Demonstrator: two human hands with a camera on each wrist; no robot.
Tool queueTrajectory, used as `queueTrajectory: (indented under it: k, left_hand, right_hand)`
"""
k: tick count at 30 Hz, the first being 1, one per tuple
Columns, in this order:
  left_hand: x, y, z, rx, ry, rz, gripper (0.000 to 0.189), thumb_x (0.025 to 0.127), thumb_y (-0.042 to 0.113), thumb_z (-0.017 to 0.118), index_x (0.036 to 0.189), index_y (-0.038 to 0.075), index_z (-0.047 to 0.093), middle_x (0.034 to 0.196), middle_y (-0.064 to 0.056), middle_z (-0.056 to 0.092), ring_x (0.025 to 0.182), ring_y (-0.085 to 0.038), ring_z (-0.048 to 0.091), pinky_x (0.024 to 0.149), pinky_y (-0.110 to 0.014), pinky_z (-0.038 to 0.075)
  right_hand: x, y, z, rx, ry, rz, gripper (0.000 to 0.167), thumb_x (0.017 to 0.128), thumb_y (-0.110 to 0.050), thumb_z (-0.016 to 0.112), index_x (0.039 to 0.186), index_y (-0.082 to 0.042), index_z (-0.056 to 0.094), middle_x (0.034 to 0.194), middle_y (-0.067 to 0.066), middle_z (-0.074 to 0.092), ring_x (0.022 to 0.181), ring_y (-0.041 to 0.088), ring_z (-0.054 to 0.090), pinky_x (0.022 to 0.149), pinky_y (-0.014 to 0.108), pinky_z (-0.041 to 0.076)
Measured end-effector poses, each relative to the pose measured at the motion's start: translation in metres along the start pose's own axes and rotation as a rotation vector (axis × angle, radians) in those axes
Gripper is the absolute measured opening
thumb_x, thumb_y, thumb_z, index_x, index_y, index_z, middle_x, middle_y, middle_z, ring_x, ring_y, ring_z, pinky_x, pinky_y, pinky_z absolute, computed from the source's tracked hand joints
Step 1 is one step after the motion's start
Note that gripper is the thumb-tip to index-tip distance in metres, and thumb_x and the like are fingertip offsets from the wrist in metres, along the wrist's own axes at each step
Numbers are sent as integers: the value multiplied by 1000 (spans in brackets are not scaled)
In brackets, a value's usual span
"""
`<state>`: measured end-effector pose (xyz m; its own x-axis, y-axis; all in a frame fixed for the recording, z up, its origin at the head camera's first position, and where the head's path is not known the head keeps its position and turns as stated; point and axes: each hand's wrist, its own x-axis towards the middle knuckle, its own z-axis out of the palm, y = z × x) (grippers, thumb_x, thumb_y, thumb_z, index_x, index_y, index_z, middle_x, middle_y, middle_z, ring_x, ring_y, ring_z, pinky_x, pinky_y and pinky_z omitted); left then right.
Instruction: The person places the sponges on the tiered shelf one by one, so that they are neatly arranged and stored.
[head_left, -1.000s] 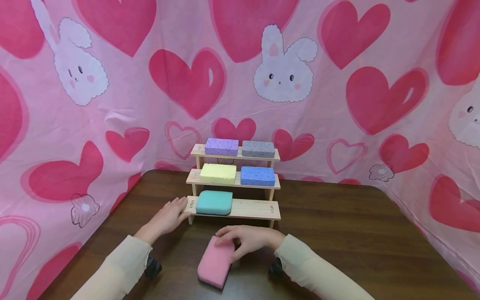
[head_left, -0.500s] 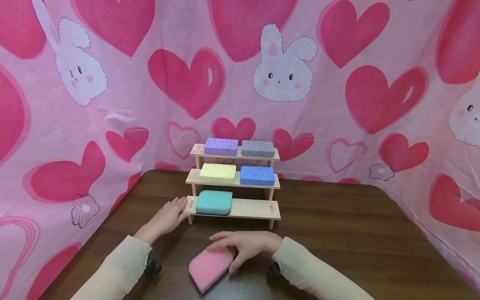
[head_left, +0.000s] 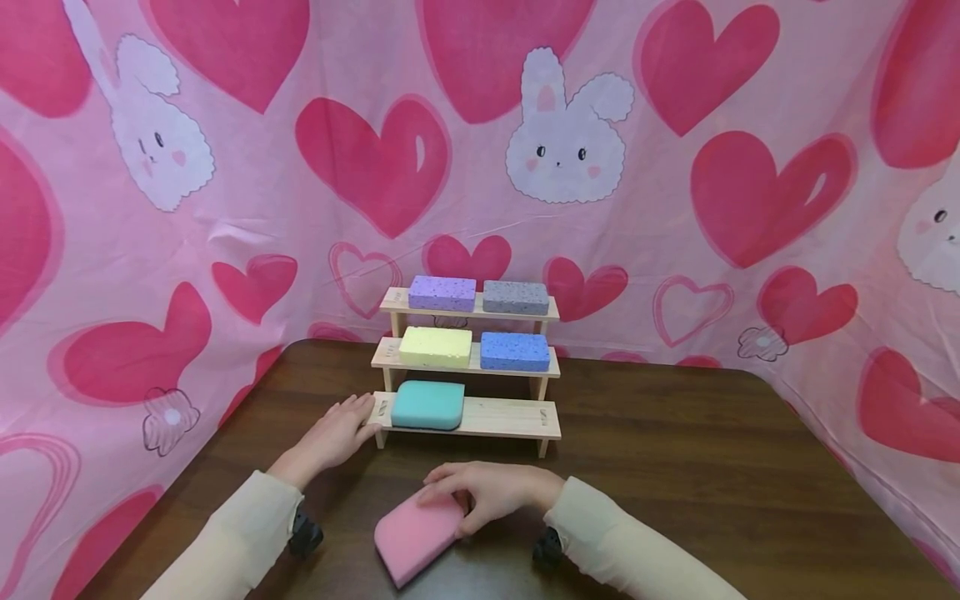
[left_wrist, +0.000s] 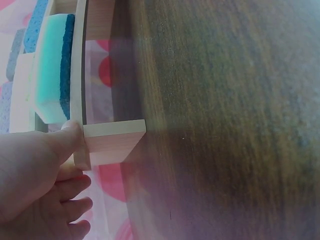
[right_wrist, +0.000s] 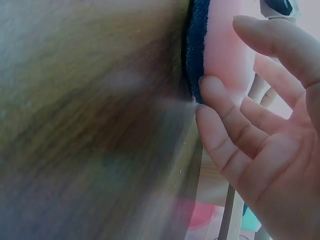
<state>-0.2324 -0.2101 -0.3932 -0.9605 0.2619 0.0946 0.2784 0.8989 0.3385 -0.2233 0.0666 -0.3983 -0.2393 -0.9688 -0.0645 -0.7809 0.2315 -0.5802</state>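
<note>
A pink sponge with a dark scouring underside lies on the table, turned at a slant. My right hand holds its right end, thumb at the near side and fingers over the far side. Up close in the right wrist view, fingertips meet the sponge's dark layer. My left hand grips the left end of the bottom step of a wooden three-tier rack, the thumb pressing the board's end in the left wrist view. On that step sits a teal sponge, right beside this hand.
The middle step bears a yellow sponge and a blue sponge. On the top step are a purple sponge and a grey sponge. A pink heart-and-rabbit cloth hangs behind the dark wooden table.
The pink sponge has swung clockwise, its near end shifting left. My right hand has come slightly nearer to me with it. The left hand stays on the rack.
</note>
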Motion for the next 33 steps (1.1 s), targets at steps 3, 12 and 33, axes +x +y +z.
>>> queueTrajectory:
  k: [3, 12, 33]
  left_hand:
    - [0, 0, 0, -5, -4, -2, 61, 92, 28, 56, 136, -9, 36, 138, -27, 35, 129, -44, 25, 105, -54, 18]
    - [0, 0, 0, 0, 2, 7, 61, 92, 27, 56, 136, -10, 36, 138, -28, 35, 129, -44, 26, 105, -55, 18]
    - [1, 0, 0, 2, 4, 19, 59, 92, 25, 56, 135, -10, 37, 137, -28, 36, 128, -45, 27, 104, -56, 19]
  right_hand:
    - [-1, 0, 0, 11, 6, -1, 56, 80, -9, 70, 132, -14, 51, 137, 9, 39, 115, 5, 40, 85, 16, 40]
    - [-8, -1, -2, 48, 30, 11, 55, 80, -5, 67, 131, -15, 52, 136, 3, 39, 99, 3, 47, 76, 15, 45]
    - [-32, 1, -15, 85, 146, 13, 55, 77, -1, 63, 130, -13, 53, 136, 8, 40, 99, 5, 47, 74, 19, 48]
